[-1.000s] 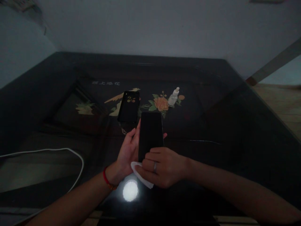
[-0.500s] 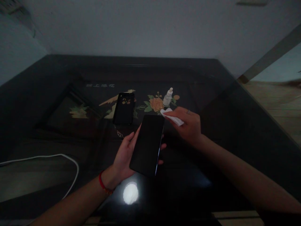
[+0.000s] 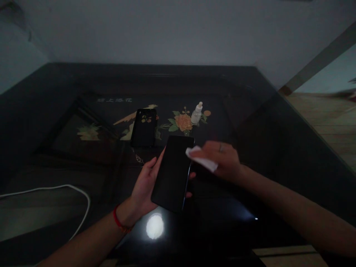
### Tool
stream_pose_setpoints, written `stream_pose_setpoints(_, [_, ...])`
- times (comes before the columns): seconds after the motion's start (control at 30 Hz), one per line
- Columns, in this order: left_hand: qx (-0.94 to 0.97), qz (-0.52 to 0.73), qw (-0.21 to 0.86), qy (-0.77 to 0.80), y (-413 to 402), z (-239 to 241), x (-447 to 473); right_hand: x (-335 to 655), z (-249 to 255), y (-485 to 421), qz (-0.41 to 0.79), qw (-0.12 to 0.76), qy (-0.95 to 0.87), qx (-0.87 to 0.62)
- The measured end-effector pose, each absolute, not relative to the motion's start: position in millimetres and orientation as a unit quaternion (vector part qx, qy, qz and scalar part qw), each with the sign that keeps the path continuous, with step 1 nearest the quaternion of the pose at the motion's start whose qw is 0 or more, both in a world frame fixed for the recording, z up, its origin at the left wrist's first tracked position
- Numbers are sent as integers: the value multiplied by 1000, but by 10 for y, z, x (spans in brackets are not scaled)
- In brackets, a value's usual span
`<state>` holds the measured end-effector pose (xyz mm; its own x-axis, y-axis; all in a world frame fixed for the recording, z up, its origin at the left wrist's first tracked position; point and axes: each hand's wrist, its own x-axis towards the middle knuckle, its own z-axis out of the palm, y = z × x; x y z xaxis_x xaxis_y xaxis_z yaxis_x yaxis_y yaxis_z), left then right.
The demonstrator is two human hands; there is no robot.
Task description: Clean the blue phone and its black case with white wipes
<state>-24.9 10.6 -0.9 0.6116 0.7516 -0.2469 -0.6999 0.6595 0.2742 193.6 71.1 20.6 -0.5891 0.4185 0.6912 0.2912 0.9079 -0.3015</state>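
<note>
My left hand (image 3: 144, 183) holds a black phone (image 3: 172, 172) with its dark screen facing up, tilted a little to the right. My right hand (image 3: 224, 161) is closed on a small white cloth (image 3: 200, 159), which touches the phone's upper right edge. A ring shows on one finger of the right hand. A red band circles my left wrist.
A black phone case (image 3: 144, 127) lies on the dark lacquered table (image 3: 264, 148) beyond the phone. A small white dropper bottle (image 3: 196, 114) stands by the painted flower. A white cable (image 3: 69, 200) loops at the left. A lamp's bright reflection (image 3: 154, 226) sits near the front edge.
My right hand with the cloth left the phone's lower end, swung out toward the bottle, then came back to the phone's top right. The phone tilted to the right.
</note>
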Motion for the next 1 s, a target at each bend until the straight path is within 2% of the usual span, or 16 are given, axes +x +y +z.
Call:
stream_pose_setpoints(0.13, [67,423,881,204,103,-33,-237,1833,216,428,58,347,-936,-24])
stream_pose_setpoints(0.17, [67,419,883,200,102,-36,-238,1834,216,422,59,347,-935,-31])
stream_pose_setpoints(0.3, [73,392,902,163,100,-26,-252,1904,212,568,96,416,-880,-211])
stream_pose_setpoints(0.5, [74,433,873,214,96,-25,-248,1874,237,520,73,371,-921,-96])
stream_pose_setpoints(0.67, [120,392,893,185,62,-8,-228,1990,272,794,131,432,-819,-353])
stream_pose_setpoints(0.83, [139,383,895,182,39,28,-203,2057,423,1044,254,369,-803,-391])
stream_pose_setpoints(1.0, [158,363,898,194,28,41,-180,1726,523,1243,307,306,-840,-326])
